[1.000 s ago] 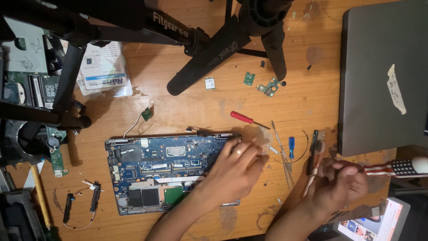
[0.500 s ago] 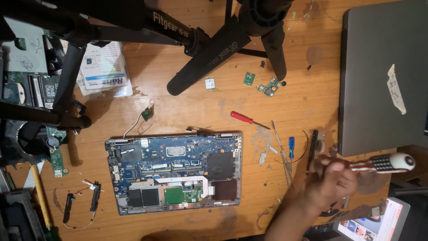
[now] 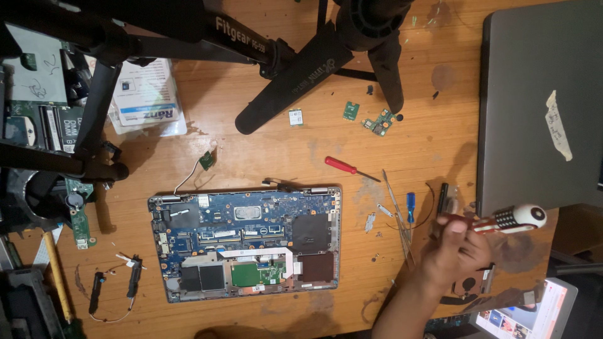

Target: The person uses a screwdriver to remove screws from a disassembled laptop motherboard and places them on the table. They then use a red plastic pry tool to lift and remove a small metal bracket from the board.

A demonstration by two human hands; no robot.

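At the far left edge we see green circuit boards and dark parts, mostly cut off by the frame and crossed by the black legs of a tripod, so we cannot make out their full shapes. Below them, two slim black speaker modules joined by thin wire lie on the worn wooden table. Near the middle lies the opened laptop base with its blue motherboard exposed, flat on the wood and touched by no hand. Above and to its right lies a small red-handled screwdriver, and farther right a pair of thin metal tweezers and a short blue-handled driver, near each other.

Our right hand comes up from the bottom edge, right of the laptop base and well apart from it, fingers closed around a screwdriver with a red, black and white handle. Its tip is hidden behind the fingers. The hand covers part of a dark flat component beneath it, which we cannot identify. Our left hand is out of view. At the far right a closed grey laptop runs off the frame, and a lit screen is cut off at the corner.
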